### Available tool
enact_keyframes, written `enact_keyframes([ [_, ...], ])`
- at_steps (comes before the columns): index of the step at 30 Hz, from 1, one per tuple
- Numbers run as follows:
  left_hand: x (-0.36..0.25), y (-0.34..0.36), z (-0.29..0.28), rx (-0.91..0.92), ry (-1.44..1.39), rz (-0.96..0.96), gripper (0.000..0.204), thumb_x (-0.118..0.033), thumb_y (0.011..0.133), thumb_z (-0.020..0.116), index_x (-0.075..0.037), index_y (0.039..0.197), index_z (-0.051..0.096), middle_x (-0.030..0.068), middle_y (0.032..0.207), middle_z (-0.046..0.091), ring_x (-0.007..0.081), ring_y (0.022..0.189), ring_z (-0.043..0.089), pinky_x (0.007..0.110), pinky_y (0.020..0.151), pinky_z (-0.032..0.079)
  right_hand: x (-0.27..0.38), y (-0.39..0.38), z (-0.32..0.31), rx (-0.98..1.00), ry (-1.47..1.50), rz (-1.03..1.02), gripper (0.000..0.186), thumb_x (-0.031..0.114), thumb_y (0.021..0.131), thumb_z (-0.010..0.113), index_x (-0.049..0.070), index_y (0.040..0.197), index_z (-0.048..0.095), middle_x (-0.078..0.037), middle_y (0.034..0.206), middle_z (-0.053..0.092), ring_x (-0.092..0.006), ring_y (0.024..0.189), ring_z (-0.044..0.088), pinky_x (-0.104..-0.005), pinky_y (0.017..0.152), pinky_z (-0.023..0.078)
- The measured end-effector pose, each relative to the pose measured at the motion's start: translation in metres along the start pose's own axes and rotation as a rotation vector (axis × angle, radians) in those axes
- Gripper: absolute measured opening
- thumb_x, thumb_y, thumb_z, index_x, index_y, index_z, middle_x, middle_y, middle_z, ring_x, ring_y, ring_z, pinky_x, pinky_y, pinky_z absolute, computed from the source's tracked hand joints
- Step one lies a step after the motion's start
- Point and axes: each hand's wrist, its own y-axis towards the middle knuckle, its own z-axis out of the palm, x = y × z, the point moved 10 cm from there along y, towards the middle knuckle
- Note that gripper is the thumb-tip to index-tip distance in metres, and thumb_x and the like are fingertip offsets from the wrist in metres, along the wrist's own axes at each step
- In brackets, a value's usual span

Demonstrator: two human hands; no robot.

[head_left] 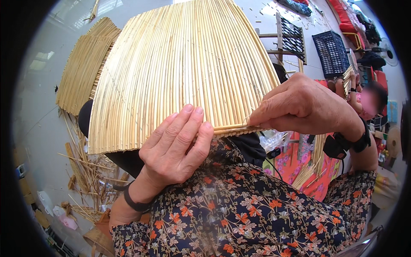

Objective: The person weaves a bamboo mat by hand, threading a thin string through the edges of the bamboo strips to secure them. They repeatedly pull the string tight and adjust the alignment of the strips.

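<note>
A large mat of pale reed sticks (184, 64), laid side by side, spreads across my lap and away from me. One thin stick (229, 127) lies crosswise along its near edge. My left hand (177, 147) rests flat on that edge, fingers stretched out over the reeds and the crosswise stick. At the near right corner my right hand (291, 105) is closed in a pinch. A fine thread (246, 120) loops out by its fingertips, at the end of the crosswise stick. The inside of the pinch is hidden.
A second reed mat (85, 64) lies at the left, above scattered reed scraps (92, 175). Behind on the right stand a dark plastic crate (332, 53) and a small folding stool (289, 36). Another person (368, 100) sits at the far right. Red flowered cloth (282, 165) covers the floor.
</note>
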Motion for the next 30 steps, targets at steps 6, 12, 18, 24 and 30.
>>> enact_keyframes([
  [6, 0.001, -0.002, 0.001, -0.033, 0.063, 0.005, 0.011, -0.013, 0.098, 0.074, -0.009, 0.108, 0.08, 0.0144, 0.115, 0.083, 0.0296, 0.112, 0.081, 0.039, 0.098, 0.064, -0.004, 0.002, 0.001, 0.035, 0.044, 0.028, 0.019, 0.007, 0.098, 0.08, -0.002, 0.114, 0.08, -0.018, 0.094, 0.08, -0.0324, 0.083, 0.08, -0.0389, 0.07, 0.062],
  [12, 0.0, -0.001, 0.001, 0.0, 0.019, 0.002, 0.018, -0.008, 0.096, 0.076, -0.003, 0.113, 0.078, 0.0189, 0.118, 0.082, 0.0343, 0.115, 0.08, 0.043, 0.098, 0.065, -0.006, 0.004, 0.003, 0.06, 0.024, 0.042, 0.019, 0.006, 0.097, 0.08, -0.002, 0.114, 0.081, -0.018, 0.094, 0.081, -0.0325, 0.083, 0.081, -0.0393, 0.07, 0.062],
  [18, 0.0, -0.002, 0.002, 0.009, -0.002, -0.002, 0.021, -0.006, 0.095, 0.077, -0.001, 0.116, 0.077, 0.0207, 0.12, 0.081, 0.0365, 0.116, 0.079, 0.044, 0.098, 0.066, -0.004, 0.007, 0.004, 0.087, -0.004, 0.038, 0.019, 0.007, 0.097, 0.081, -0.002, 0.113, 0.081, -0.018, 0.094, 0.081, -0.0331, 0.083, 0.08, -0.0394, 0.07, 0.062],
  [24, -0.001, -0.002, 0.002, 0.01, -0.006, -0.002, 0.02, -0.005, 0.096, 0.077, -0.001, 0.115, 0.077, 0.0205, 0.12, 0.081, 0.0362, 0.116, 0.079, 0.044, 0.098, 0.066, -0.003, 0.013, 0.006, 0.172, -0.116, 0.045, 0.016, 0.006, 0.093, 0.082, -0.001, 0.108, 0.081, -0.017, 0.09, 0.079, -0.0337, 0.079, 0.078, -0.0393, 0.068, 0.06],
  [30, 0.0, 0.001, -0.003, 0.002, -0.007, -0.008, 0.021, -0.005, 0.095, 0.077, -0.001, 0.115, 0.078, 0.0198, 0.119, 0.081, 0.0359, 0.116, 0.079, 0.044, 0.097, 0.066, 0.019, 0.034, 0.004, 0.292, -0.36, 0.003, 0.013, 0.006, 0.084, 0.079, -0.001, 0.082, 0.068, -0.015, 0.072, 0.063, -0.0345, 0.066, 0.067, -0.0433, 0.06, 0.05],
])
